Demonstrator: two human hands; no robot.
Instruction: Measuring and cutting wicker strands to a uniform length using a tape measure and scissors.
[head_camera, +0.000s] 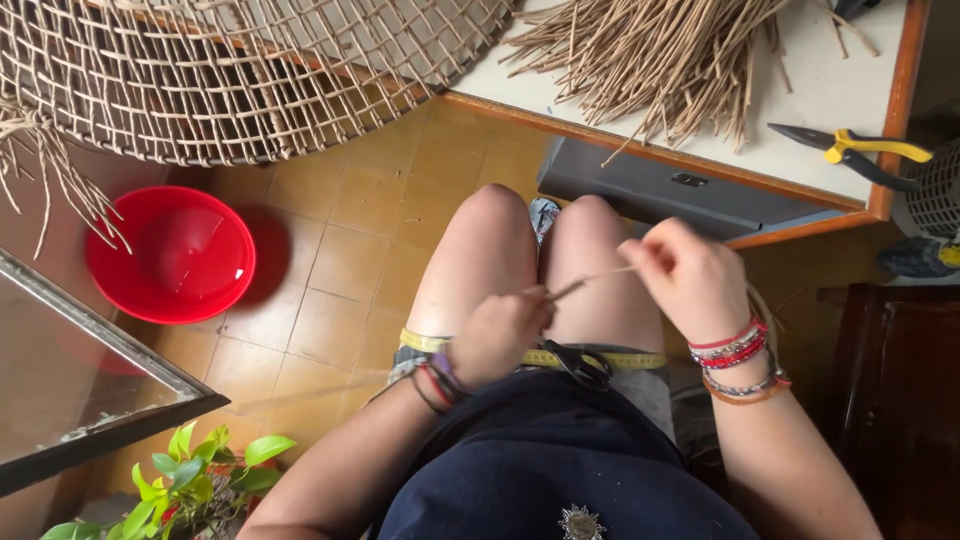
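Pliers (850, 152) lay at the tabletop's (800, 100) right edge, the fibre bundle (650, 50) left of them; a measuring tape (540, 355) and scissors (580, 365) lay on the lap.

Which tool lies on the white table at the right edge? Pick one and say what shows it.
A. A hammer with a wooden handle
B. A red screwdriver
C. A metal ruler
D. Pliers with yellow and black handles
D: the pliers with yellow and black handles lie on the white table, beside the bundle of tan strands.
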